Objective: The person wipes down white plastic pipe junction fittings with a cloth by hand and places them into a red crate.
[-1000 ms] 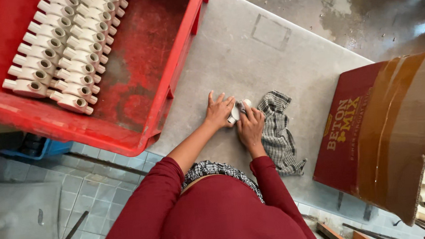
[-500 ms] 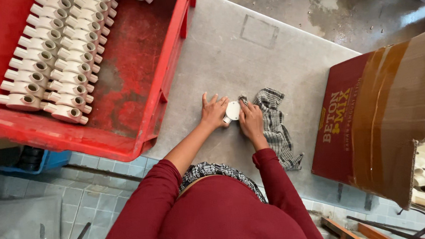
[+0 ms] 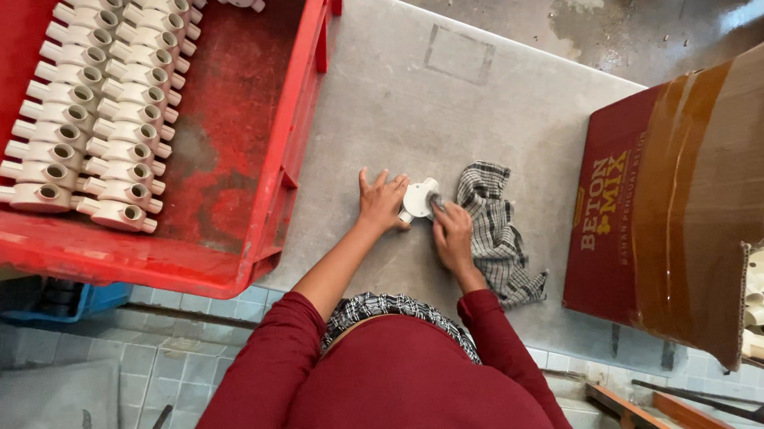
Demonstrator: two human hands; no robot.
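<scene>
Mid-frame, the left hand (image 3: 381, 201) pinned a white plastic fitting (image 3: 418, 198), probably light and rigid; the right hand (image 3: 452, 237) gripped a soft rag (image 3: 493, 225).

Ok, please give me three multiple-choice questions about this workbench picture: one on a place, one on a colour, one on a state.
1. Where does the checked cloth lie?
A. in the crate
B. on the table, beside the right hand
C. on the floor

2. What colour is the crate that holds the rows of fittings?
A. red
B. blue
C. green

3. How is the white fitting on the table held?
A. it lies untouched
B. it is lifted high above the table
C. both hands press on it at the table top

Answers:
1 B: the cloth lies on the grey top beside the right hand.
2 A: its walls and floor are red.
3 C: the left hand and the right hand flank it, touching.
</scene>
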